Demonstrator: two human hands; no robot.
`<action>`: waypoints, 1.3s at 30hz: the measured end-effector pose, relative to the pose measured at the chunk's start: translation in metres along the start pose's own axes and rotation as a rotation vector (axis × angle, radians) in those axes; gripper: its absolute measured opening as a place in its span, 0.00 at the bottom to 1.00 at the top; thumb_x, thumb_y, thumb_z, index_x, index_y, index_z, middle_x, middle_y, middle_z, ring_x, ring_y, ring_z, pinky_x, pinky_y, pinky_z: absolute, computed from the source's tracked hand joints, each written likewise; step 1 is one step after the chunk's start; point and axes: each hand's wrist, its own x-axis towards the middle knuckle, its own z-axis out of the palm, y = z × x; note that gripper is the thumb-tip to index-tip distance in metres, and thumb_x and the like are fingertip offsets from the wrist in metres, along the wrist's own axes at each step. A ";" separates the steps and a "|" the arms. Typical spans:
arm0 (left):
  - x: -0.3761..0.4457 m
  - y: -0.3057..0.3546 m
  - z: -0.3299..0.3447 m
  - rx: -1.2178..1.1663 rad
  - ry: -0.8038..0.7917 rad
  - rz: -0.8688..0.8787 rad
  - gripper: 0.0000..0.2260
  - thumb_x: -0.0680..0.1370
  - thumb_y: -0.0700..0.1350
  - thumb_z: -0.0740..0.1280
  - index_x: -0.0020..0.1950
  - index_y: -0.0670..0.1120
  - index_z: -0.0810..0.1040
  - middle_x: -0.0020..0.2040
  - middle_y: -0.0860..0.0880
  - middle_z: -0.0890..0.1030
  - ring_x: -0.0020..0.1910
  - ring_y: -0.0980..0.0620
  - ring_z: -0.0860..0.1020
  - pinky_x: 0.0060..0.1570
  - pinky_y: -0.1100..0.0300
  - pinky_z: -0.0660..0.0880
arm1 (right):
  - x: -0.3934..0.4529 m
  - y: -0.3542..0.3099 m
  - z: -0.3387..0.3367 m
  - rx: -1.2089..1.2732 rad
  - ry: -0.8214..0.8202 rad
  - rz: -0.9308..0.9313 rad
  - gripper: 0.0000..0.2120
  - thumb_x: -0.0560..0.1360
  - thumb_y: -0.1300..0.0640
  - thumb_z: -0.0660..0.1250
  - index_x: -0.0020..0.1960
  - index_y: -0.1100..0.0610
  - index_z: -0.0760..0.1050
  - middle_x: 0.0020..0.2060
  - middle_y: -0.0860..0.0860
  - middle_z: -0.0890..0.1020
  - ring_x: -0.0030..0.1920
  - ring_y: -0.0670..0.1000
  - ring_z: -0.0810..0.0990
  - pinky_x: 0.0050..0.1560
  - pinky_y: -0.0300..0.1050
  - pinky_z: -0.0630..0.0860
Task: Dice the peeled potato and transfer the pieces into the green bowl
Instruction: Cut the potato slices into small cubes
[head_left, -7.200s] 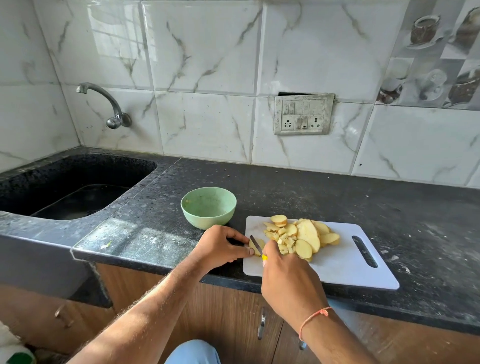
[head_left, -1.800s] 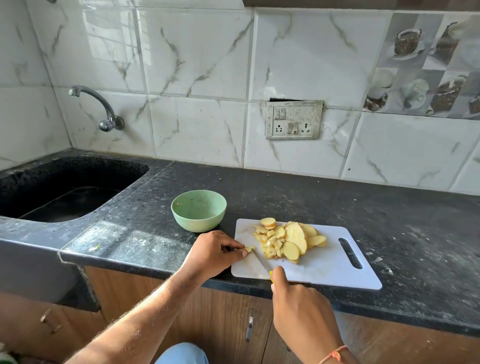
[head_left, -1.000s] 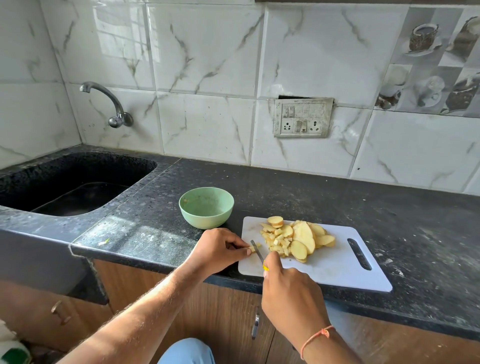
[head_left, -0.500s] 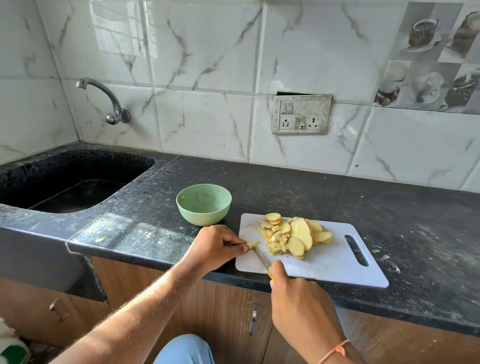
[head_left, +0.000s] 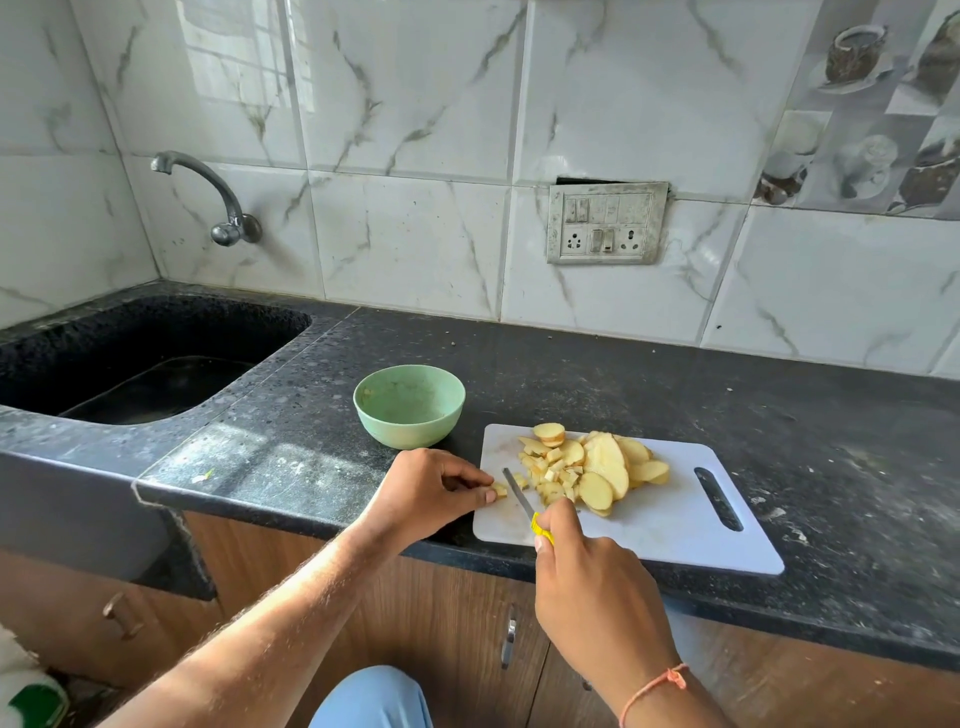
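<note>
dicing is under way on the white cutting board (head_left: 670, 530), and that board is the landmark for everything else. the potato (head_left: 582, 467) lies on the board's far left part: a heap of small cut pieces on the near left, whole flat slices leaning on the right of the heap. at the board's left edge the left hand (head_left: 426, 493) pinches one small potato piece (head_left: 500, 490) between thumb and fingertips, a narrow grip. just beside it stands the knife (head_left: 517, 491), its blade angled toward the heap, yellow handle in the right hand (head_left: 592, 587), whose grip is curled tight round it at the board's near edge. the green bowl (head_left: 409, 405) sits just off the board's far left corner on the dark surface (head_left: 675, 384); it looks nearly bare inside, so i judge the transfer has barely begun.

to do this cut well, i'd tuck the left fingertips back from the blade, press straight down, and keep the piece flat so it can't roll. the board overhangs the surface's front edge a little, so heavy pressure near that edge might tip it.
</note>
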 end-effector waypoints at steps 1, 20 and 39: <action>0.000 0.000 0.001 -0.003 0.005 0.004 0.08 0.71 0.55 0.82 0.49 0.58 0.90 0.42 0.61 0.86 0.42 0.60 0.82 0.42 0.70 0.75 | 0.000 -0.003 -0.001 0.010 -0.014 -0.004 0.10 0.86 0.47 0.50 0.67 0.46 0.61 0.30 0.45 0.68 0.28 0.48 0.66 0.25 0.44 0.56; 0.001 -0.003 0.004 0.000 0.024 0.012 0.07 0.72 0.54 0.82 0.47 0.56 0.90 0.43 0.58 0.84 0.42 0.61 0.82 0.41 0.71 0.74 | 0.000 -0.014 -0.006 -0.008 -0.032 0.026 0.15 0.86 0.48 0.51 0.71 0.48 0.62 0.35 0.47 0.74 0.30 0.50 0.67 0.25 0.43 0.54; 0.002 -0.003 0.006 -0.006 0.018 0.043 0.02 0.74 0.52 0.81 0.45 0.57 0.91 0.43 0.59 0.85 0.44 0.58 0.83 0.46 0.63 0.78 | -0.009 -0.006 0.008 -0.020 -0.136 -0.133 0.11 0.85 0.53 0.52 0.66 0.50 0.55 0.34 0.48 0.73 0.32 0.54 0.70 0.26 0.45 0.57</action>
